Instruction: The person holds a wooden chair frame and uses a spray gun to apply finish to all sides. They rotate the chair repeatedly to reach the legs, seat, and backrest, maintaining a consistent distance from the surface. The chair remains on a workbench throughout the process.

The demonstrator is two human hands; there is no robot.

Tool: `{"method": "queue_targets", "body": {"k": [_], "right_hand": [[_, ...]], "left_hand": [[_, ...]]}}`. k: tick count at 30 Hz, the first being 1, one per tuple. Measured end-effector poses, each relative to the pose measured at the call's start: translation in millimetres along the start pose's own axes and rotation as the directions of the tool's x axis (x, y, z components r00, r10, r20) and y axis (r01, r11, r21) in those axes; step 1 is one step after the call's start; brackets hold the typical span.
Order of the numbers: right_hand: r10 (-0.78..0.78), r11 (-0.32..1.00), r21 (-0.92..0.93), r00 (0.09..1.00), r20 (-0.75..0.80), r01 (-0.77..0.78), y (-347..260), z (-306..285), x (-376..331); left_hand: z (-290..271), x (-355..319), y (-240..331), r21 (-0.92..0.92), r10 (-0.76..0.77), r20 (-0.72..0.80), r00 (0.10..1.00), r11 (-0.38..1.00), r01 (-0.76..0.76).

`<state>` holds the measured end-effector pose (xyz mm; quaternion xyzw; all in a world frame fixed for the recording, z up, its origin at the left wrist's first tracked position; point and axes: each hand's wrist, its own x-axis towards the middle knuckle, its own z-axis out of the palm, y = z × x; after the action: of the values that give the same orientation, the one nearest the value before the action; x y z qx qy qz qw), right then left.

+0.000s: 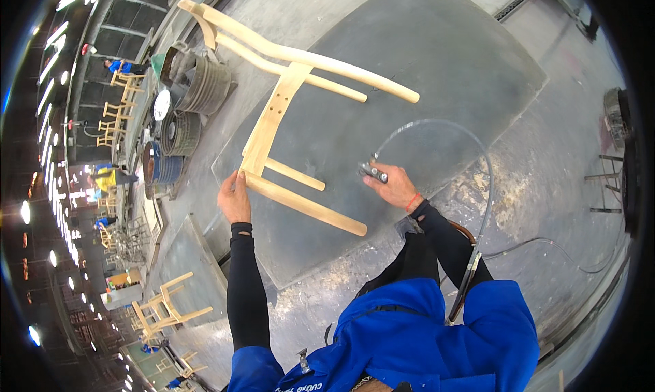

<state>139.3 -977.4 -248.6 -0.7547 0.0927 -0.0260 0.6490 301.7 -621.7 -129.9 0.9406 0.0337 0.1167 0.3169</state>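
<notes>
A pale wooden chair frame [276, 112] lies on its side on the dark grey worktop [437, 44]. Its legs point right, and several small round holes show in the wide cross piece. My left hand [234, 199] grips the near corner of the frame, with the thumb and fingers closed on the wood by the near leg [307, 204]. To the right of the frame, my right hand [396, 186] is wrapped around a small metal air gun [372, 172]. The gun is apart from the wood. A thin clear hose [450, 124] loops from it back beside my right forearm.
Several metal drums [205, 85] stand beyond the worktop at the left. Another wooden chair frame [170, 303] rests at the lower left, near a second grey surface [187, 262]. A dark cable [546, 242] trails over the dusty floor at right. People in blue and yellow work far left.
</notes>
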Motion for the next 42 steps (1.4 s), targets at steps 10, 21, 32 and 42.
{"method": "queue_targets", "body": {"k": [10,21,32,42], "right_hand": [[-0.202,0.978,-0.115,0.935,-0.292,0.175,-20.7,-31.5,60.7],[-0.027,0.931,-0.355,0.955,-0.294,-0.083,32.7,-65.4,47.9],[-0.167,0.985,-0.095,0.910,-0.380,0.141,-24.3,-74.5,55.7],[0.050,0.992,-0.099,0.958,-0.281,-0.081,-35.7,-106.3,11.9]], "left_hand": [[2.4,7.4,1.9,0.063,0.011,0.002,1.000,0.998,-0.011],[12.7,14.0,3.5,0.009,0.052,-0.019,0.998,0.999,-0.052],[26.9,20.1,-8.2,-0.077,0.207,-0.084,0.975,0.974,-0.214],[32.5,3.2,23.4,-0.116,0.233,-0.115,0.966,0.962,-0.246]]}}
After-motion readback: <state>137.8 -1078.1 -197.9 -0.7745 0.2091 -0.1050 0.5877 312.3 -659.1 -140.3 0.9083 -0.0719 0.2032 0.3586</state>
